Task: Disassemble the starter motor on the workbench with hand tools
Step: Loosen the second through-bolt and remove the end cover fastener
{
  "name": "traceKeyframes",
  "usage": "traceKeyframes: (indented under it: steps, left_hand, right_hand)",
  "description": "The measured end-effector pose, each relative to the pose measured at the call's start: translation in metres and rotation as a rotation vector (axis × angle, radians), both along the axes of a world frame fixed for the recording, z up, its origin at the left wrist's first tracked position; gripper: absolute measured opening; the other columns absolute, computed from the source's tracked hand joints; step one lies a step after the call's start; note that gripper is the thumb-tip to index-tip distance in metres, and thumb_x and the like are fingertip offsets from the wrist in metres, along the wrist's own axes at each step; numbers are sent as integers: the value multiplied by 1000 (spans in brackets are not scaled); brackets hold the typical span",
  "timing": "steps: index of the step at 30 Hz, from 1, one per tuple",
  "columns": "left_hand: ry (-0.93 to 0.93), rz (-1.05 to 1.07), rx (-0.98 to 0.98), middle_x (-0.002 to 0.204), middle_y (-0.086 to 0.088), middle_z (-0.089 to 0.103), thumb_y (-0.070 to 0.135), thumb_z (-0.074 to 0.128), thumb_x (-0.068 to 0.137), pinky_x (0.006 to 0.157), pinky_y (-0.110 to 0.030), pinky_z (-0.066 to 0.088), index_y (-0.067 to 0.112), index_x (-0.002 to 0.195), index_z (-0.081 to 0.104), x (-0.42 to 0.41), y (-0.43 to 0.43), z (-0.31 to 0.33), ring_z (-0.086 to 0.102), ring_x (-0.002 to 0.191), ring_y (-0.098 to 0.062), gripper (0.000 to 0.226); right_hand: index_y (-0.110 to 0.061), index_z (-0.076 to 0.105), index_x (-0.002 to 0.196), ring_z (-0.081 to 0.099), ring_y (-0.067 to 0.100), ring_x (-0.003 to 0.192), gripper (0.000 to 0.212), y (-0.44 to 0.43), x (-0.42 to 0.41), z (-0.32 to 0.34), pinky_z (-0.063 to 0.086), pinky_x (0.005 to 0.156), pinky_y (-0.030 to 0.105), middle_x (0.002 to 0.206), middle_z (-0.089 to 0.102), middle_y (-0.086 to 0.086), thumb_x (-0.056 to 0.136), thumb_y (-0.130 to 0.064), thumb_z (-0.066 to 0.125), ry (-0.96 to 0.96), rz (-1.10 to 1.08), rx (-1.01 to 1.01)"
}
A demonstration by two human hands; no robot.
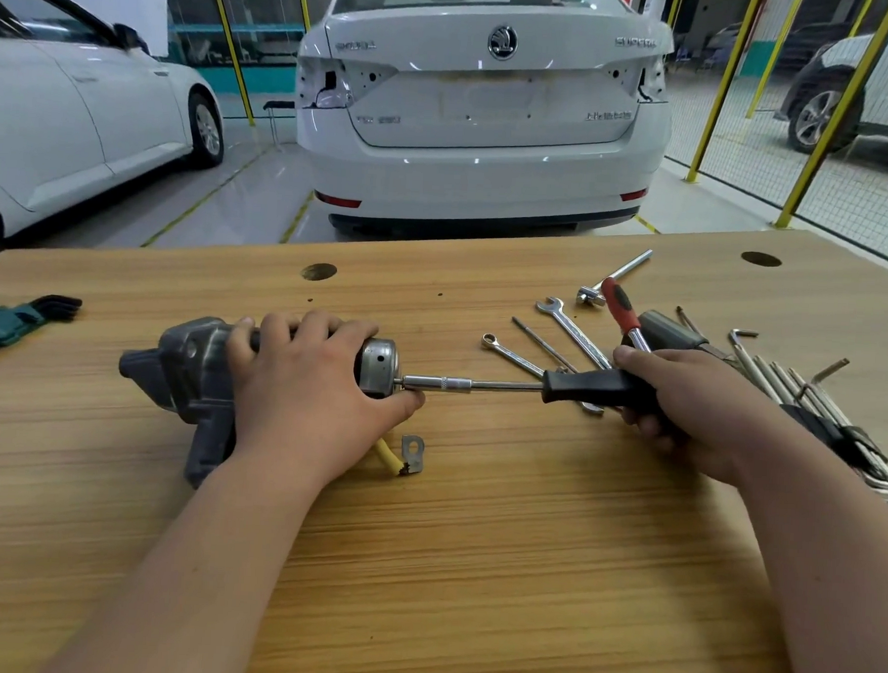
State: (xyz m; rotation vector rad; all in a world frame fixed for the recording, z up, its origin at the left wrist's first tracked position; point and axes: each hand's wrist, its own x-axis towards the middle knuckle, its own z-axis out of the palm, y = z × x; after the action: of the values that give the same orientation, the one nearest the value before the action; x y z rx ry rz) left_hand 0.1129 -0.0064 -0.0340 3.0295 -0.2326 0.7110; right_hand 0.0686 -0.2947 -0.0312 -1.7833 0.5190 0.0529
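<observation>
Wooden workbench filling the near half. Far edge crossing mid-scene, right edge slanting away at far right. Broad bare wood near and centre, between the forearms. More bare wood far centre-left, around a round hole. Second hole far right.

Starter motor lying on its side, left of centre. Dark grey cast nose housing to the left, dull silver end cap to the right, small hole in the cap. Short yellow cable with a metal lug on the near side, resting on the wood. Left hand clamped over the motor body, fingers curled over the top, thumb by the end cap. Right hand wrapped round the black handle of a socket driver, shaft level, tip against the end cap.

Crowded to the right: ring spanner, open-end spanner, ratchet with red grip, steel bar, fan of loose hex keys beside and under the right wrist. Green holder of hex keys at the left edge. White car beyond the bench.
</observation>
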Motion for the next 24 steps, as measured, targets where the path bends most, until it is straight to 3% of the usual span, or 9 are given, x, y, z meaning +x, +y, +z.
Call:
traceKeyframes:
  steps: [5, 10, 13, 16, 19, 21, 24]
  left_hand:
    - [5, -2, 9, 130, 12, 51, 97, 20, 55, 101, -42, 8, 46, 130, 44, -1, 1, 1, 35, 119, -20, 94]
    - [2, -7, 2, 130, 12, 51, 98, 10, 57, 100, -42, 8, 46, 130, 45, -2, 1, 1, 35, 119, -20, 96]
    - [1, -10, 8, 129, 12, 51, 97, 9, 59, 100, -42, 8, 46, 129, 45, -2, 1, 1, 35, 119, -20, 95]
    - [10, -7, 3, 130, 12, 51, 97, 11, 58, 100, -42, 7, 46, 130, 46, -2, 2, 1, 34, 119, -21, 94]
    - [9, -10, -6, 130, 11, 52, 97, 14, 58, 101, -42, 8, 45, 129, 47, -2, 2, 2, 35, 119, -21, 94]
    - [16, -15, -19, 130, 11, 52, 97, 15, 57, 101, -41, 8, 45, 129, 47, -3, 2, 3, 35, 120, -21, 94]
    - [24, -21, -27, 131, 12, 52, 97, 16, 56, 101, -41, 8, 45, 129, 47, -2, 1, 4, 34, 120, -21, 95]
  right_hand:
    - [-9, 62, 101, 66, 18, 61, 8, 1, 0, 2, 55, 49, 28, 90, 63, 13, 94, -6, 60, -77, -8, 384]
    - [-12, 58, 88, 70, 24, 89, 25, -5, -1, 2, 60, 63, 35, 93, 62, 7, 85, 12, 53, -219, 67, 526]
    - [-3, 61, 96, 72, 29, 93, 30, -10, -2, 1, 61, 68, 34, 104, 67, 14, 68, 9, 59, -261, 100, 527]
    - [-2, 62, 112, 74, 36, 90, 46, -15, -4, 0, 60, 60, 32, 103, 74, 19, 67, 3, 62, -168, 132, 499]
    - [-8, 61, 113, 73, 31, 67, 30, -15, -3, 2, 55, 46, 28, 88, 75, 17, 84, -1, 58, -143, 100, 461]
    - [-8, 62, 108, 60, 20, 44, 16, -12, -2, 1, 46, 36, 25, 76, 70, 13, 96, -6, 52, -149, 52, 405]
    - [-7, 65, 103, 40, 14, 33, 22, -11, 1, -1, 32, 31, 21, 77, 60, 11, 101, -23, 49, -136, -8, 340]
